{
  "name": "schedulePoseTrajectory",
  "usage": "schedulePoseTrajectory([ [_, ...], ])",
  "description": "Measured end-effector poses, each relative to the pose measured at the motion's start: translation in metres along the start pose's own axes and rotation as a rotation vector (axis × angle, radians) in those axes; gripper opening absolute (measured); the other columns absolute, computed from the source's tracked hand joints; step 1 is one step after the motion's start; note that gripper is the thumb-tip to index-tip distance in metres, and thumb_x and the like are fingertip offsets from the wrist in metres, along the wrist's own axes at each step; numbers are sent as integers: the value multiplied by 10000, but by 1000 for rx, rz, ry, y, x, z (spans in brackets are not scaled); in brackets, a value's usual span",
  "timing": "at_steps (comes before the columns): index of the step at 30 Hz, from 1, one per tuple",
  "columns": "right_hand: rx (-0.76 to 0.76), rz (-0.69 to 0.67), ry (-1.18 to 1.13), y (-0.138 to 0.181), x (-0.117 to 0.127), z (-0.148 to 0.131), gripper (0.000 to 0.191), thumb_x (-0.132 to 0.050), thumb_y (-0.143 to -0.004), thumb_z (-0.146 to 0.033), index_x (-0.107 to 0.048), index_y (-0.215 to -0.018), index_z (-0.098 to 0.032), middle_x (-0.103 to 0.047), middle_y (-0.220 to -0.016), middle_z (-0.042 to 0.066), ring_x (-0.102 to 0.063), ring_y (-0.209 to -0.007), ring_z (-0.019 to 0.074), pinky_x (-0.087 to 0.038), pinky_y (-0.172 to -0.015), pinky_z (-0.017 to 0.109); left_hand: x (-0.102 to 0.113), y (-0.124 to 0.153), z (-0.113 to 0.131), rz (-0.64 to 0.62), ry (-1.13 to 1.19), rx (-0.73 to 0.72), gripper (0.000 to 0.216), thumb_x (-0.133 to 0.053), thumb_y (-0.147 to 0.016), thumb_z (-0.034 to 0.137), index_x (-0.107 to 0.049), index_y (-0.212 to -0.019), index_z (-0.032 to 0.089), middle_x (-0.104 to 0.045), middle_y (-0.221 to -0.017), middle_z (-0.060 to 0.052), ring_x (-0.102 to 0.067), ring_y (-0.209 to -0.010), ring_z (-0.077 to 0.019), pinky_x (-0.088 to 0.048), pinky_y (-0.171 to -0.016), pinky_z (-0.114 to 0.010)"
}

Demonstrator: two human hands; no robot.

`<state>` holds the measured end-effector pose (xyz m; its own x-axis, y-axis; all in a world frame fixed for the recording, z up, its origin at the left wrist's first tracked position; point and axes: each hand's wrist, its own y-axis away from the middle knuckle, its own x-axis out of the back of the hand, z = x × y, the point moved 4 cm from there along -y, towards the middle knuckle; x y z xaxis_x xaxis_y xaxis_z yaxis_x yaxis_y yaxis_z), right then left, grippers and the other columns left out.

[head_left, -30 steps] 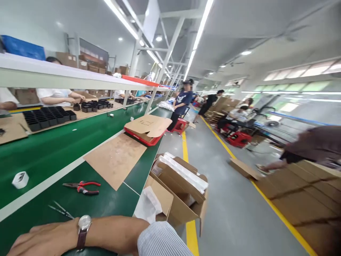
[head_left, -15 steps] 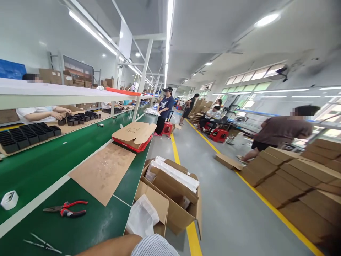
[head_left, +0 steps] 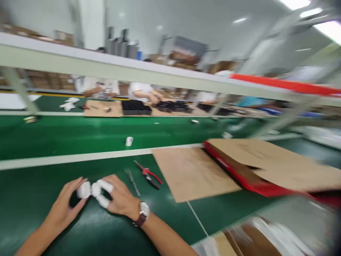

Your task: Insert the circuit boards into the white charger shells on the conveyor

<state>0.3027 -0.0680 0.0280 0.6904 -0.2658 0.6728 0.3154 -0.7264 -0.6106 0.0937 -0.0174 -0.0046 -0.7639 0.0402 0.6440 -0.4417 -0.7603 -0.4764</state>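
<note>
There is one view, and it is taken from the head of the person, so it looks from above the workbench (head_left: 101,231), forward and down. It faces across the green belt (head_left: 87,135) to the opposite side, where the co-workers (head_left: 140,90) are much farther away. The left hand (head_left: 62,208) and the right hand (head_left: 121,197) are near to the camera, low and left of the middle. The angle is wide, reaching up to the ceiling lights (head_left: 330,31) at the upper right corner
</note>
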Motion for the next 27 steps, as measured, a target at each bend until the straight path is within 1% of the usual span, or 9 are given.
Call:
schedulePoseTrajectory([
  [1,31,39,-45,1,0,0,410,-644,-981,-211,-513,-1369,-232,-706,-1168,93,-656,-1050,207,-584,-929,369,6,10,-4,-15,-20,30,542,-636,-1004,376,-440,-1508,334,-672,-1358,-68,-638,-1262,-272,-554,-1091,-499],
  [3,77,77,-105,3,-1,0,564,-652,-957,-134,-439,-1471,-227,-680,-1234,134,-642,-1101,238,-591,-938,426,10,17,-8,-56,-16,72,586,-617,-1014,320,-376,-1548,318,-649,-1412,-81,-602,-1321,-267,-532,-1125,-498],
  [5,106,96,-125,4,-2,-4,624,-658,-948,-95,-413,-1507,-226,-668,-1243,148,-638,-1117,252,-598,-932,452,9,15,-6,-82,15,75,619,-603,-1023,288,-326,-1576,305,-629,-1446,-96,-572,-1357,-265,-515,-1143,-504],
  [7,106,107,-116,4,-2,-9,638,-659,-954,-92,-407,-1521,-236,-667,-1231,146,-644,-1104,256,-608,-912,458,8,13,-1,-103,50,45,654,-598,-1028,266,-280,-1598,311,-619,-1462,-101,-551,-1378,-265,-505,-1154,-517],
  [10,107,86,-83,4,-5,-13,658,-646,-969,-103,-378,-1552,-248,-664,-1233,146,-648,-1103,269,-617,-896,473,6,13,6,-139,88,2,713,-601,-1028,239,-222,-1624,335,-608,-1479,-95,-528,-1402,-263,-497,-1163,-526],
  [13,121,50,-43,3,-7,-13,680,-630,-975,-99,-342,-1580,-219,-663,-1234,163,-641,-1098,284,-619,-889,482,6,16,7,-154,103,-11,743,-605,-1031,235,-190,-1635,351,-609,-1478,-87,-522,-1411,-257,-501,-1166,-518],
  [21,67,-98,42,0,-8,-19,723,-557,-1025,-159,-188,-1641,-246,-660,-1236,151,-650,-1068,298,-630,-867,476,1,17,6,-180,64,-11,735,-595,-1043,257,-174,-1635,363,-620,-1460,-88,-568,-1380,-273,-519,-1136,-516],
  [25,61,-149,78,-1,-7,-21,708,-519,-1033,-151,-172,-1647,-212,-656,-1247,166,-639,-1050,311,-632,-850,494,1,17,10,-172,0,-44,751,-604,-1042,256,-158,-1633,378,-643,-1444,-81,-590,-1348,-294,-513,-1102,-539],
  [27,62,-173,88,0,-8,-21,696,-494,-1034,-141,-174,-1649,-200,-655,-1257,174,-638,-1054,319,-629,-854,502,0,18,9,-194,-4,-33,739,-601,-1046,264,-164,-1630,378,-639,-1452,-80,-590,-1346,-295,-510,-1096,-535],
])
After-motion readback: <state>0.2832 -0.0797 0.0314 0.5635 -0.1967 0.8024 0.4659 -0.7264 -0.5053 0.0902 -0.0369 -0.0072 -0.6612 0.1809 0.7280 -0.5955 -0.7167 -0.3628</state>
